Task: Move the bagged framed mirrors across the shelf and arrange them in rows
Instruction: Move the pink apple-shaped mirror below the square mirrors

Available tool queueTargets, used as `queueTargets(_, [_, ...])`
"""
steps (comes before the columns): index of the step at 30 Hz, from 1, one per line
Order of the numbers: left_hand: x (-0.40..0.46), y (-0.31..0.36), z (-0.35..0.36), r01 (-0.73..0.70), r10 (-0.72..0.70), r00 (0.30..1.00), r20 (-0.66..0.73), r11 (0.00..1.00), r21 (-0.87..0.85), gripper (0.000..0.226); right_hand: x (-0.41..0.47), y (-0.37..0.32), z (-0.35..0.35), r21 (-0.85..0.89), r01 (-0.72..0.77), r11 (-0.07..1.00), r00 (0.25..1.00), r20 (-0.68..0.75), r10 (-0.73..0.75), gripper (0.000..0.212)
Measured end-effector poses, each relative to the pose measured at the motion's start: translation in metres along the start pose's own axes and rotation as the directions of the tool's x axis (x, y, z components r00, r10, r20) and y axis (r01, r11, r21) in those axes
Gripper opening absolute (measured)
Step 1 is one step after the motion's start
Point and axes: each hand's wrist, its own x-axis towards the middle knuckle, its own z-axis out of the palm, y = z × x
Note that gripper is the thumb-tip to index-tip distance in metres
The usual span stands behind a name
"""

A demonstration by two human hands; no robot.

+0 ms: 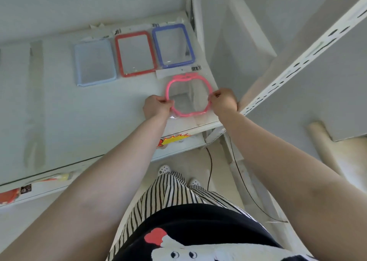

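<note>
- shelf (79,111): white, flat top; carries all four bagged mirrors, bunched toward its right end, so the left stretch looks like where they came from or spare room.
- back row along the rear edge, three rectangular mirrors lying flat side by side: pale blue mirror (95,62) leftmost, red mirror (135,53) in the middle just beside it, dark blue mirror (172,45) at the rear right corner. Bag flaps point to the rear, likely to keep the row tidy.
- pink mirror (188,94): apple-shaped frame, in its clear bag, near the front right corner, just in front of the dark blue one; barcode flap toward the rear. Judged: starting a second row.
- left hand (156,106): fingers pinch the pink frame's left rim.
- right hand (223,101): fingers pinch the right rim. Hands apart, one per side, probably to square the mirror up with the row behind. Whether it's resting on the shelf or slightly lifted: cannot tell.
</note>
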Motion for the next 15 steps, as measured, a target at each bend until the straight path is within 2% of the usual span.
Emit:
queueTargets(4, [0.002, 0.001, 0.007, -0.013, 0.013, 1.0, -0.014, 1.0, -0.006, 0.011, 0.006, -0.001, 0.003, -0.006, -0.038, 0.999, 0.999, -0.017, 0.038, 0.026])
queueTargets(7, [0.003, -0.001, 0.01, -0.035, 0.035, 0.999, -0.012, 0.999, 0.022, 0.018, 0.008, -0.004, 0.002, -0.045, -0.045, 0.998, 0.998, -0.036, 0.044, 0.026])
queueTargets(15, [0.008, -0.006, 0.012, -0.041, 0.041, 0.999, -0.004, 0.999, 0.021, 0.018, 0.009, -0.003, 0.001, -0.01, -0.056, 0.998, 0.998, -0.024, 0.056, 0.028])
